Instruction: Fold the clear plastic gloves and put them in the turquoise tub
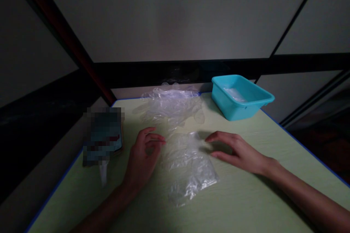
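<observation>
In the teal tub (240,96), clear plastic (234,94)

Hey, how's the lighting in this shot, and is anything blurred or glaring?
Head view: dim overall, corners falling to black. The clear plastic bag between the left hand and right hand catches soft white glare, as does the plastic pile behind it. The right hand casts a shadow on the table. A pixelated block hides something at left; the teal tub is sharp.
</observation>
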Demonstrator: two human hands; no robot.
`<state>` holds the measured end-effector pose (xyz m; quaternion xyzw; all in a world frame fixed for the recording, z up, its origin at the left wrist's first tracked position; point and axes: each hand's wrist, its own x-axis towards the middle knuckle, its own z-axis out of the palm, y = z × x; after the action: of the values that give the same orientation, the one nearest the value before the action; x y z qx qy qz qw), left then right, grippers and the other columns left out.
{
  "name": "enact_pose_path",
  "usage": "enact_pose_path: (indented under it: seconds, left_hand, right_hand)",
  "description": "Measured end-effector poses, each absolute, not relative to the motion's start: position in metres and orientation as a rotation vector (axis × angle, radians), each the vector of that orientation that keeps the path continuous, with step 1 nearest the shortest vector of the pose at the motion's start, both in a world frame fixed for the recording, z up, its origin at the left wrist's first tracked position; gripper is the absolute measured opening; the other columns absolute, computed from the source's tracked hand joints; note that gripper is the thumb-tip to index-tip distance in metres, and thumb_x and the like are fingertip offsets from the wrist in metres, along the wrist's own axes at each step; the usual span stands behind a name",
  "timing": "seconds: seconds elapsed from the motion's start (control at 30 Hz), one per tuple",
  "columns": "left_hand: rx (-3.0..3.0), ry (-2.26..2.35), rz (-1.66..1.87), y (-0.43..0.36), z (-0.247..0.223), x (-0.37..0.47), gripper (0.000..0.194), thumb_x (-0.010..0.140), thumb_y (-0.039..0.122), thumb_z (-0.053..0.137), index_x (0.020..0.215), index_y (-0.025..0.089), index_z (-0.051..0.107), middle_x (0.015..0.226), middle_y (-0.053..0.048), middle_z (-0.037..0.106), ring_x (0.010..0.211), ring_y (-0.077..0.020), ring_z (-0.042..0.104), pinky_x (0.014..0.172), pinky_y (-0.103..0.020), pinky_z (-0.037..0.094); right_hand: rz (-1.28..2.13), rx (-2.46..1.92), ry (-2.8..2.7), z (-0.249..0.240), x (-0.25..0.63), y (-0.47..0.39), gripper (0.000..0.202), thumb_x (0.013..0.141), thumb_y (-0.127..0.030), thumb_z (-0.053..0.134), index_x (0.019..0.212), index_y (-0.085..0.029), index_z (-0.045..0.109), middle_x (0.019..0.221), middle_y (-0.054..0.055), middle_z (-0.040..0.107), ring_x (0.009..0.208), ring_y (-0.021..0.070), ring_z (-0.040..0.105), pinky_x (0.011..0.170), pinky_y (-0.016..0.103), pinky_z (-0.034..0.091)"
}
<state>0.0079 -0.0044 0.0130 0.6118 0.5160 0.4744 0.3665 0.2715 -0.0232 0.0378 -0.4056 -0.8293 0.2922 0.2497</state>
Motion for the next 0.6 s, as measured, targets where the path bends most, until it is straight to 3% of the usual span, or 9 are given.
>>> enact_pose_path:
  seconds: [0.1, 0.23, 0.6]
  left_hand:
    - [1.675, 1.379, 1.142, -0.011, 0.014, 0.009, 0.029, 0.079, 0.026, 0.051, 0.105, 0.021, 0.039, 0.076, 0.002, 0.059, 0.068, -0.0174, 0.064, 0.063, -0.028, 0.047]
    - [1.754, 1.419, 1.083, -0.014, 0.014, 0.009, 0.028, 0.080, 0.027, 0.050, 0.105, 0.020, 0.040, 0.072, 0.003, 0.059, 0.066, -0.0170, 0.064, 0.060, -0.027, 0.048]
    - [1.881, 1.473, 1.007, -0.015, 0.015, 0.012, 0.022, 0.080, 0.027, 0.047, 0.100, 0.020, 0.042, 0.075, 0.001, 0.061, 0.069, -0.0171, 0.065, 0.063, -0.027, 0.049]
  right_hand:
    - [0.566, -1.002, -2.518, 0.031, 0.268, -0.016, 0.067, 0.080, -0.047, 0.055, 0.133, -0.013, 0.031, 0.135, 0.015, 0.038, 0.124, 0.0244, 0.035, 0.103, 0.043, 0.027]
    - [0.559, -0.946, -2.743, 0.023, 0.269, -0.011, 0.092, 0.075, -0.057, 0.055, 0.141, -0.015, 0.007, 0.145, 0.012, 0.015, 0.133, 0.0244, 0.011, 0.108, 0.046, 0.007]
    - [0.719, -0.945, -2.791, 0.022, 0.276, -0.010, 0.103, 0.067, -0.055, 0.063, 0.141, -0.017, 0.002, 0.146, 0.012, 0.008, 0.133, 0.0250, 0.007, 0.107, 0.045, -0.001]
